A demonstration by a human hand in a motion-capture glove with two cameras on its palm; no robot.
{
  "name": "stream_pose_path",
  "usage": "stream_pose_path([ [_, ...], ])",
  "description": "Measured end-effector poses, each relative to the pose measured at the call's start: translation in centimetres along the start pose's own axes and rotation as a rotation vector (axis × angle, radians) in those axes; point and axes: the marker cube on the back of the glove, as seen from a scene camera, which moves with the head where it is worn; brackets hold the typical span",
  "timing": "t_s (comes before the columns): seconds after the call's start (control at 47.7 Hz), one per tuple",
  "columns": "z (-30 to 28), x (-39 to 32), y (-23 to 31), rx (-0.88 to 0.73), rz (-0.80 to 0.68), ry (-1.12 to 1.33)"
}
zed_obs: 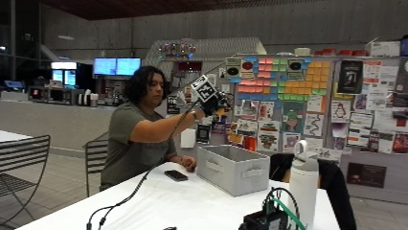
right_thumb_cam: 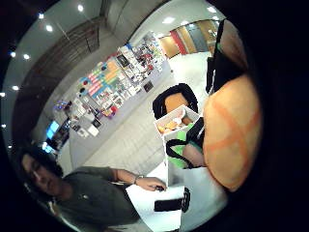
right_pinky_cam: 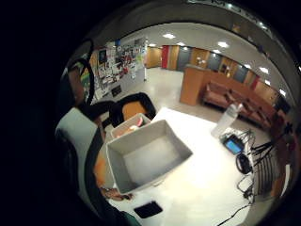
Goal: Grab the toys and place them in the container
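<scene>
Outside view: gloved right hand up high, curled round an orange toy, at 11 o'clock of the grey container, which looks empty, so I'd say nothing's dropped yet, more toys in the white box beside it

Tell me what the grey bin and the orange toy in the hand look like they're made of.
The bin looks like stiff grey fabric or felt: matte, flat-sided, with a slot handle at its end. The toy held in the right hand looks soft, perhaps plush or foam: matte orange with lighter stripes. I can't be sure.
</scene>
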Motion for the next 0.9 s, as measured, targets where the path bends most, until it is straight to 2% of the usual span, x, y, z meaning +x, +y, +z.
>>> stream_pose_path([
  [0.23, 2.5, 1.8, -0.7, -0.08, 0.095, -0.12],
  [0.335, 3.0, 2.3, -0.4, -0.157, 0.119, -0.118],
  [0.566, 2.2, 2.0, 0.9, -0.188, 0.127, -0.11],
  [0.901, -0.9, 0.1, 10.0, -0.327, 0.06, -0.05],
])
